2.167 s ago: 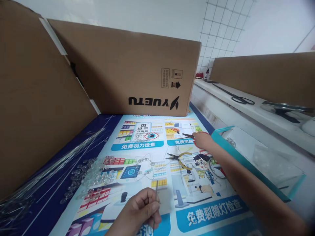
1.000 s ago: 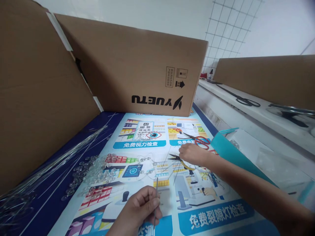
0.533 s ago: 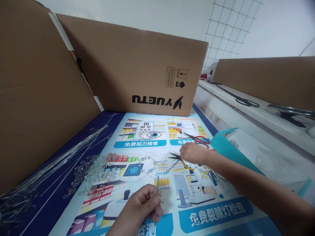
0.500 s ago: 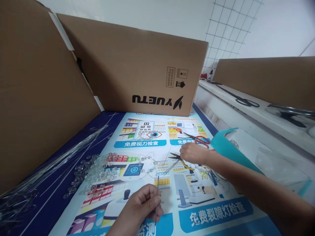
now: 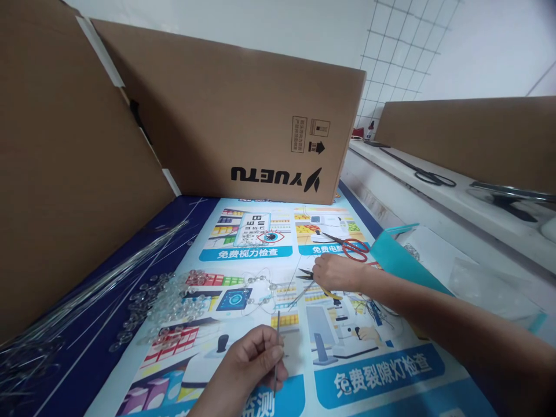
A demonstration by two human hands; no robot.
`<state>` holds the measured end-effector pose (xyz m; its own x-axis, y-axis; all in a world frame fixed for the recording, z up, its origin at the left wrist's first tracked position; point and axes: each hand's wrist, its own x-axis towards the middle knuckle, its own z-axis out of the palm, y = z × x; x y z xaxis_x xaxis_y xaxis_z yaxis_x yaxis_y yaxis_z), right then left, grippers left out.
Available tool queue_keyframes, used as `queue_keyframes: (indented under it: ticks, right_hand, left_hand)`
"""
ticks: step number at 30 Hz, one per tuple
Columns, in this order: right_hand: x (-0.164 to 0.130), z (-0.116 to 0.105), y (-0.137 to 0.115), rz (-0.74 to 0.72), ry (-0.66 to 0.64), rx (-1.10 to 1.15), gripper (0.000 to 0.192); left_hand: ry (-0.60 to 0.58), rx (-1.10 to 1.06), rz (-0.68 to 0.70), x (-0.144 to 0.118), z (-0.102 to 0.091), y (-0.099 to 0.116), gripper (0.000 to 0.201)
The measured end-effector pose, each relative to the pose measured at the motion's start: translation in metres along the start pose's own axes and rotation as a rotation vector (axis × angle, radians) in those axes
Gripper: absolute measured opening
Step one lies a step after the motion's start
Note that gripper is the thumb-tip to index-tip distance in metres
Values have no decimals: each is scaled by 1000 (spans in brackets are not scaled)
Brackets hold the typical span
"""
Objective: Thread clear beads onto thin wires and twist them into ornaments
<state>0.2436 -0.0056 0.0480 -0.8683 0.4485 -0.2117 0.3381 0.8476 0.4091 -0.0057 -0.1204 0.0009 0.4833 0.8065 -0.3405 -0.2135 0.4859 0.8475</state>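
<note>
In the head view, my left hand (image 5: 260,362) is low in the middle, thumb and fingers pinched on a thin grey metal rod (image 5: 278,330) that stands nearly upright. My right hand (image 5: 334,272) lies farther forward, its fingers curled down over the yellow-handled pliers (image 5: 306,274). The hand covers the pliers' joint, while the dark jaws point left and part of a handle shows below. My right fingertips are hidden. Thin straight wires (image 5: 300,294) lie just left of the pliers. A loop strung with clear beads (image 5: 263,301) lies between the hands and the bead pile.
Red-handled scissors (image 5: 354,249) lie beyond my right hand. Clear beads (image 5: 169,301) are heaped at left, beside a bundle of long wires (image 5: 125,269). A cardboard box (image 5: 243,116) walls off the back. A teal-edged tray (image 5: 403,260) stands at right, near a white ledge (image 5: 460,191).
My right hand has shifted slightly left and down, covering more of the pliers. My left hand keeps the rod in the same place. The view has shifted a little.
</note>
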Motion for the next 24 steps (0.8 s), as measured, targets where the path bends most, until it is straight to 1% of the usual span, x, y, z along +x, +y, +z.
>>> queue_keyframes:
  ticks: [6,12,15,20,24]
  right_hand:
    - [6,-6,21,-12,23,-47,17]
    - [33,8,44,-54,21,-80,16]
    - [41,12,47,-73,18,-90,16]
    - [47,6,47,-64,23,-94,17]
    - [58,5,47,-57,10,-85,16]
  left_hand:
    - [-14,-22,22,2,-1,-2,34]
    - [-21,-35,21,2,-2,-3,33]
    - [-30,-21,30,1,-2,-1,32]
    - [-23,-37,27,2,-2,0,33]
    - [-31,-47,43,2,-2,-2,34]
